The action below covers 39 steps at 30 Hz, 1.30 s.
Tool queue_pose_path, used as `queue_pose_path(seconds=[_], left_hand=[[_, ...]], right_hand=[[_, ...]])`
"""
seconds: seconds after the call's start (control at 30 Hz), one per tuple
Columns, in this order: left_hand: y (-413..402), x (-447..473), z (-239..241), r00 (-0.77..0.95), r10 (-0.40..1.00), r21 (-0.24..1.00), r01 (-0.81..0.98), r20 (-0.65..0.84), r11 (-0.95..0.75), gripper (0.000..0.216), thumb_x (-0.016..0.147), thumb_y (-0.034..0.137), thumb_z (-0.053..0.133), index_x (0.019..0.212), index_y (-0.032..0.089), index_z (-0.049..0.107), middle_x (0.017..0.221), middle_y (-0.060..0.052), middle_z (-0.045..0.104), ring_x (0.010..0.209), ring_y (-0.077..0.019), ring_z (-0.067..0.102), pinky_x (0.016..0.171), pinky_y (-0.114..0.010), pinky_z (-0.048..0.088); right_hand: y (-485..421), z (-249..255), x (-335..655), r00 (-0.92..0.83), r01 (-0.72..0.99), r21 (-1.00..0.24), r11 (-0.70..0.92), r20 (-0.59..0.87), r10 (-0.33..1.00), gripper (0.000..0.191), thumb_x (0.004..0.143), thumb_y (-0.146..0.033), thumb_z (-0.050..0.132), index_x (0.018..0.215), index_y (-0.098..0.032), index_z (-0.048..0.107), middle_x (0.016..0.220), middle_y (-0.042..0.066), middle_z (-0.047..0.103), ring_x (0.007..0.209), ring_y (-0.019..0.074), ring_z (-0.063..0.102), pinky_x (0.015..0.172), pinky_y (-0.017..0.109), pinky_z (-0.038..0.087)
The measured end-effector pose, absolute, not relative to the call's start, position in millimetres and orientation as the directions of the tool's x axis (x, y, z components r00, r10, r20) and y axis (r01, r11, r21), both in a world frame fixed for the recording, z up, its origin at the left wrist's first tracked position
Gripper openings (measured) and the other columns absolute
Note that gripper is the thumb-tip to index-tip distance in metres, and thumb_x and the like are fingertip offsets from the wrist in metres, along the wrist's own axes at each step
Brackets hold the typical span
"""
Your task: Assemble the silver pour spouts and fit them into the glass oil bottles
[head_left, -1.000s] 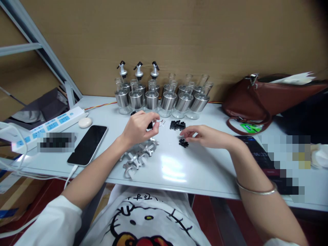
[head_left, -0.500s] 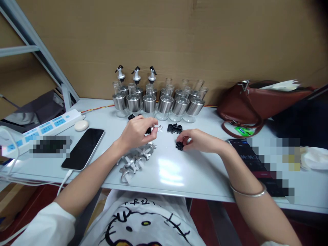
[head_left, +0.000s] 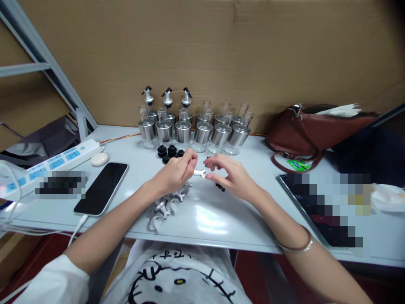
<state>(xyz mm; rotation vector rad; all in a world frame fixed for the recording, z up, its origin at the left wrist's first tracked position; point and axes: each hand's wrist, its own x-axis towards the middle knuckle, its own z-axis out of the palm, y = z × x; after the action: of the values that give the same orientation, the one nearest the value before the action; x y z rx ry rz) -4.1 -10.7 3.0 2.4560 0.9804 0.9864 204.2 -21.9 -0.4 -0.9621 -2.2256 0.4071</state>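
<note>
Evidently, a silver spout piece (head_left: 200,173) was held in the left hand (head_left: 179,171), the fingers clamped on it and its forked end left sticking out, presumably so that it could be reached from the other side. The right hand (head_left: 232,175) was held just beside that end, thumb and fingers apart (whether anything tiny was carried among them could not be told). Silver pieces (head_left: 163,207) were heaped on the counter (head_left: 253,228) and black stoppers (head_left: 171,150) grouped beyond the left hand, likely for easy reach; the bottles (head_left: 203,133) were ranked behind, perhaps to avoid knocks. Compared with half a second earlier, the right hand had been moved leftward from the small black parts (head_left: 220,186), and more stoppers had been uncovered.
</note>
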Motion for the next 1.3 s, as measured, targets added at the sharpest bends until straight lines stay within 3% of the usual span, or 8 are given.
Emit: queue_pose_path(seconds=[0.17,0.37,0.5,0.63,0.87,0.97,1.1,1.3], left_hand=[[-14.9,1.8,0.2,0.528,0.698,0.504,0.483,0.485,-0.716,0.032,0.096,0.04,0.019,0.091,0.02,0.043,0.057,0.006,0.045,0.039,-0.0097,0.038,0.048,-0.022,0.03],[-17.6,6.9,2.0,0.427,0.758,0.603,0.46,0.493,-0.652,0.026,0.097,0.034,0.023,0.095,0.019,0.044,0.05,0.009,0.035,0.038,-0.0083,0.034,0.046,-0.021,0.027],[-20.0,8.7,3.2,0.378,0.743,0.626,0.401,0.552,-0.669,0.017,0.096,0.028,0.028,0.097,0.02,0.043,0.05,0.01,0.034,0.038,-0.0067,0.034,0.045,-0.019,0.028],[-20.1,8.5,3.4,0.367,0.635,0.502,0.398,0.68,-0.768,0.013,0.095,0.021,0.03,0.096,0.021,0.043,0.053,0.01,0.04,0.04,-0.0052,0.04,0.045,-0.017,0.032],[-10.9,3.8,3.0,0.398,0.358,0.141,0.48,0.845,-0.866,0.015,0.095,0.016,0.03,0.101,0.021,0.042,0.067,0.005,0.059,0.05,-0.0061,0.054,0.054,-0.017,0.043],[-7.8,1.3,4.6,0.428,0.243,0.006,0.484,0.87,-0.875,0.016,0.092,0.012,0.032,0.103,0.021,0.042,0.062,0.006,0.058,0.047,-0.0067,0.05,0.056,-0.018,0.044],[-5.1,-1.9,6.0,0.452,0.093,-0.138,0.453,0.887,-0.88,0.016,0.09,0.009,0.034,0.1,0.018,0.043,0.054,0.007,0.051,0.045,-0.0088,0.043,0.051,-0.019,0.04],[-1.4,-5.0,5.3,0.479,-0.015,-0.24,0.412,0.878,-0.879,0.017,0.091,0.009,0.031,0.093,0.019,0.045,0.049,0.006,0.047,0.044,-0.0109,0.038,0.054,-0.023,0.04]], right_hand=[[-32.5,-9.4,185.1,-0.61,0.502,-0.251,0.828,0.575,0.544,0.03,0.095,-0.039,0.042,0.088,-0.015,0.057,0.069,0.002,0.059,0.06,0.0122,0.051,0.059,0.024,0.039],[-33.7,-4.9,180.1,-0.631,0.643,0.199,0.74,0.685,0.364,0.034,0.098,-0.031,0.037,0.073,-0.016,0.055,0.06,0.001,0.055,0.056,0.0134,0.043,0.059,0.028,0.028],[-38.9,-2.7,177.5,-0.602,0.694,0.274,0.666,0.728,0.328,0.037,0.097,-0.031,0.038,0.066,-0.018,0.052,0.055,0.0,0.053,0.055,0.0139,0.04,0.06,0.029,0.023],[-41.4,-6.3,175.8,-0.538,0.696,0.143,0.703,0.753,0.379,0.041,0.099,-0.03,0.033,0.063,-0.018,0.049,0.052,-0.001,0.051,0.051,0.0119,0.036,0.062,0.029,0.025],[-40.6,-3.8,173.4,-0.5,0.57,-0.396,0.72,0.528,0.686,0.048,0.099,-0.044,0.019,0.06,-0.021,0.033,0.049,-0.004,0.036,0.047,0.0106,0.028,0.058,0.027,0.026],[-43.2,-2.8,170.3,-0.461,0.468,-0.683,0.56,0.352,0.815,0.05,0.096,-0.054,0.02,0.059,-0.021,0.03,0.052,-0.004,0.031,0.049,0.0103,0.028,0.057,0.026,0.026],[-45.8,-6.1,164.8,-0.494,0.114,-0.977,0.182,0.103,0.863,0.051,0.091,-0.06,0.029,0.057,-0.022,0.029,0.053,-0.006,0.026,0.048,0.0084,0.023,0.049,0.025,0.021],[-48.7,-4.3,159.7,-0.646,-0.206,-0.944,-0.258,-0.067,0.761,0.048,0.087,-0.059,0.041,0.058,-0.023,0.027,0.043,-0.011,0.017,0.042,0.0066,0.013,0.043,0.024,0.012]])
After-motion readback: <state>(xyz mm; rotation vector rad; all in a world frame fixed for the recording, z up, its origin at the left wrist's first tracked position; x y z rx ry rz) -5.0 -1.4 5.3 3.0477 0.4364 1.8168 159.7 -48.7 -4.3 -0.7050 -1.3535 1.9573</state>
